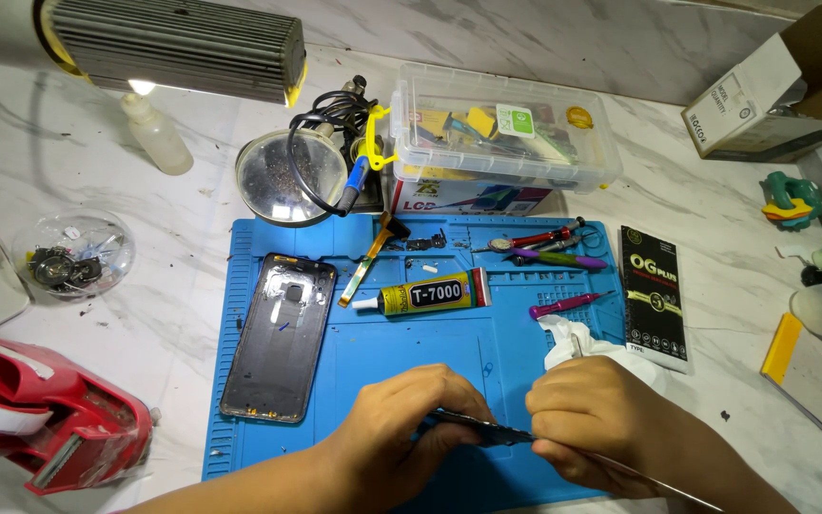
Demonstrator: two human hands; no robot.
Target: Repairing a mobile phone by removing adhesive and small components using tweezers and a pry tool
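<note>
My left hand (401, 428) and my right hand (592, 419) meet low on the blue work mat (411, 352). Together they grip a thin dark flat part (473, 428), seen edge-on between the fingers. A slim metal tool (649, 476) runs out from under my right hand toward the lower right. A dark phone back shell (280, 335) lies open side up on the mat's left. Above my hands lies a yellow-labelled tube of glue (425, 296). A crumpled white tissue (573, 341) sits just beyond my right hand.
Screwdrivers and tweezers (549, 249) rest at the mat's top right, a black flat package (655, 295) beside it. A clear plastic box of parts (501, 128), a round magnifier (290, 176), a squeeze bottle (156, 133), a dish of small parts (73, 255) and a red hot-air tool (45, 409) surround the mat.
</note>
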